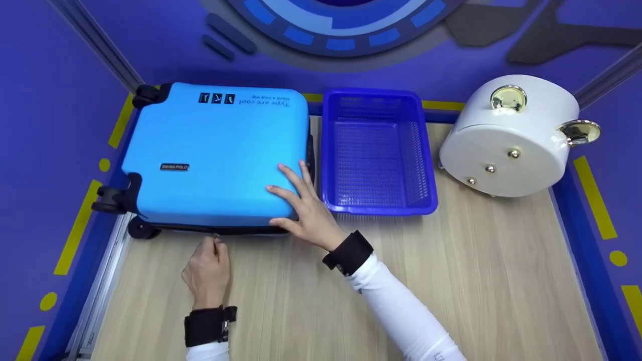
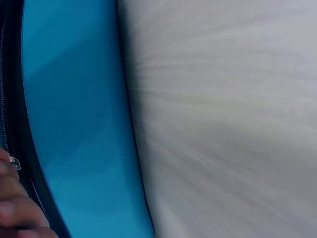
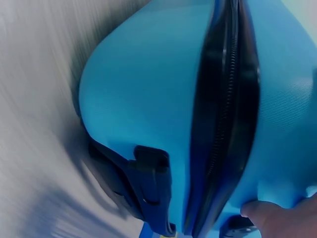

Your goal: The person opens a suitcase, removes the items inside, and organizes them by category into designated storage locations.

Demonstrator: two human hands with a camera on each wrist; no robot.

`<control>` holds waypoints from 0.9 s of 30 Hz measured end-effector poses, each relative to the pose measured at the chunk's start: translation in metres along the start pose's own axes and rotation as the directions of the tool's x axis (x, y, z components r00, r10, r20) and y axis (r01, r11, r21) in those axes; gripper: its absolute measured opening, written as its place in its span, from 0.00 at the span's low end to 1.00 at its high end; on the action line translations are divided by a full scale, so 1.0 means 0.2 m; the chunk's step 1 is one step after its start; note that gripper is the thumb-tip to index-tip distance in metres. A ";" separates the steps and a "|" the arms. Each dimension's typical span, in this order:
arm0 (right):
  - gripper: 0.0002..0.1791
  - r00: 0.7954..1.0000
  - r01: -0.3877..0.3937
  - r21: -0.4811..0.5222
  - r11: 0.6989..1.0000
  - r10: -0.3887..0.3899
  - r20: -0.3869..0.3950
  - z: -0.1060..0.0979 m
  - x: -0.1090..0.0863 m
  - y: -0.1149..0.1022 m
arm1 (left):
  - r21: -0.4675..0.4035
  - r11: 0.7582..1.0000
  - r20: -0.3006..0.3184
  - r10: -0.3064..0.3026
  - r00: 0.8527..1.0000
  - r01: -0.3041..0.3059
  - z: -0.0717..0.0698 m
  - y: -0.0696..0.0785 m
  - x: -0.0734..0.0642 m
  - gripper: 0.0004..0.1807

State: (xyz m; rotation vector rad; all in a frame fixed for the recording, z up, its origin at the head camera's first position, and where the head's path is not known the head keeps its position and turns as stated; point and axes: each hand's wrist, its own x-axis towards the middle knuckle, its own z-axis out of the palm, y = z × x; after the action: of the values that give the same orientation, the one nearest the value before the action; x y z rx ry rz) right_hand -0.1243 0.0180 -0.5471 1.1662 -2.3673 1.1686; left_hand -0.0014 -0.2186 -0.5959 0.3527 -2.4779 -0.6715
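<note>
A light-blue hard-shell suitcase (image 1: 215, 135) lies flat on the wood-grain table, its black wheels toward the left. At its near side my left hand (image 1: 206, 271) pinches a small metal zipper pull (image 2: 15, 162), which shows beside curled fingers in the left wrist view. My right hand (image 1: 313, 218) rests with spread fingers on the suitcase's near right corner. In the right wrist view, the black-edged zipper (image 3: 225, 109) runs round that corner with its teeth together, and a thumb (image 3: 280, 218) touches the blue shell. A black handle (image 3: 151, 188) is fixed to the suitcase's side.
A blue perforated plastic basket (image 1: 378, 209) stands just right of the suitcase. Farther right is a white drum-shaped object (image 1: 506, 150) with gold-coloured loops and knobs. Blue panels with yellow marks (image 1: 77, 228) enclose the table (image 1: 451, 281) at the left, back and right.
</note>
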 end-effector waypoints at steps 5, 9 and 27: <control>0.38 0.999 -0.029 -0.009 1.000 0.029 0.031 -0.04 0.00 0.01 | -0.014 1.000 -0.021 0.017 1.000 -0.018 0.03 0.03 -0.02 0.15; 0.37 0.996 -0.065 0.001 0.998 0.065 0.053 -0.08 0.01 0.03 | -0.037 0.998 -0.036 0.041 0.999 -0.042 0.06 0.07 -0.05 0.15; 0.30 0.971 -0.241 -0.081 0.967 0.239 -0.027 -0.21 0.07 0.13 | -0.053 0.998 0.080 0.033 0.996 -0.029 0.25 0.33 -0.01 0.16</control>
State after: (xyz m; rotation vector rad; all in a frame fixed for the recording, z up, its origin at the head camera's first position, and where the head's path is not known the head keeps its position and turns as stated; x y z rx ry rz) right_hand -0.1568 0.0508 -0.5271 0.8573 -2.5725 1.1309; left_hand -0.0346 -0.1431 -0.5980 0.2724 -2.5313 -0.7488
